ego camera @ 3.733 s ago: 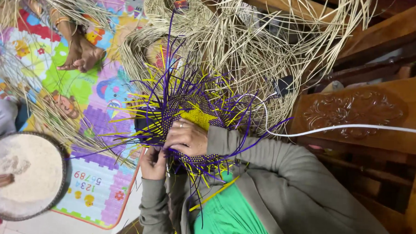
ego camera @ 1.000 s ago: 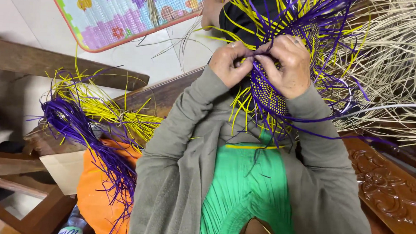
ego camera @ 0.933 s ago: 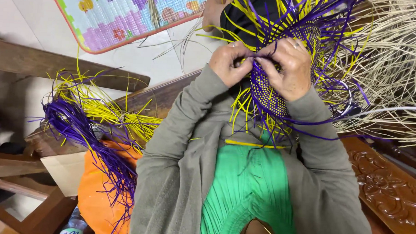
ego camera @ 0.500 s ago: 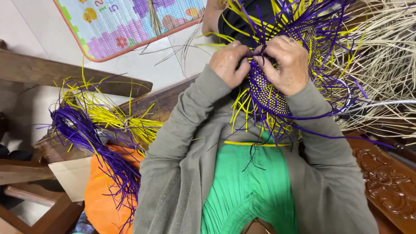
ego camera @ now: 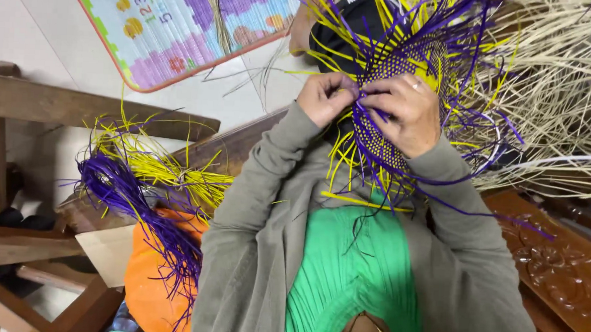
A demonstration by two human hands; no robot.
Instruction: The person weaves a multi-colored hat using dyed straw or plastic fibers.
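- Right, we look down on both hands working a purple and yellow woven piece [ego camera: 393, 90], held up in front of the chest, above the green shirt [ego camera: 347, 274].
- The left hand [ego camera: 326, 97] sits at the piece's left edge, its fingers curled tight and pinching strands where the weave begins.
- The right hand [ego camera: 404, 111] lies across the front of the weave, fingers bent in and pressing on it, fingertips meeting the left hand's at the middle; there is a ring on one finger.
- Loose purple and yellow strips fan out from the woven patch in every direction, some trailing down over the shirt.
- Both arms wear grey sleeves [ego camera: 254, 210].
- Off to the left we see a spare bundle of purple and yellow strips [ego camera: 142, 186] lying on an orange cloth [ego camera: 151, 286], well apart from the hands.
- Pale natural straw [ego camera: 558, 78] spreads out on the right, just behind the piece.
- A colourful play mat [ego camera: 182, 28] lies on the floor at top left, and carved dark wood [ego camera: 557, 264] runs along the lower right.
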